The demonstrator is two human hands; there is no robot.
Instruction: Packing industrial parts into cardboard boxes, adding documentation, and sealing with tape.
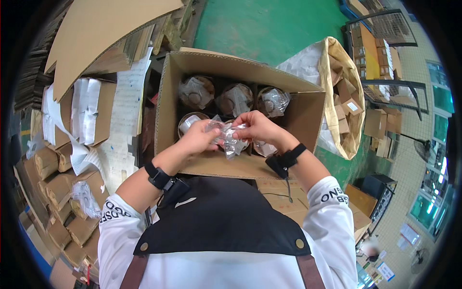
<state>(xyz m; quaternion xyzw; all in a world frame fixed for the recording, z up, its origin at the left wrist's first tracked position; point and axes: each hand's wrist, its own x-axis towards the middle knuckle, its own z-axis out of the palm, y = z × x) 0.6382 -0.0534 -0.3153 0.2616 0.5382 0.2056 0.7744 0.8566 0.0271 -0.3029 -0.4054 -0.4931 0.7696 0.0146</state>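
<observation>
Over the near row of an open cardboard box, my left hand and my right hand pinch a crumpled clear plastic bag between their fingers. Inside the box stand several round brown items in clear plastic. Three of them make up the far row: a left one, a middle one and a right one. In the near row, a wrapped item beside my left hand shows a white piece on top. My hands and the bag partly cover the other near items.
Right of the box, a large yellowish sack holds cardboard scraps. White paper sheets and stacked brown cardboard pieces lie at the left. A big flat cardboard sheet hangs over the far left. Green floor shows beyond the box.
</observation>
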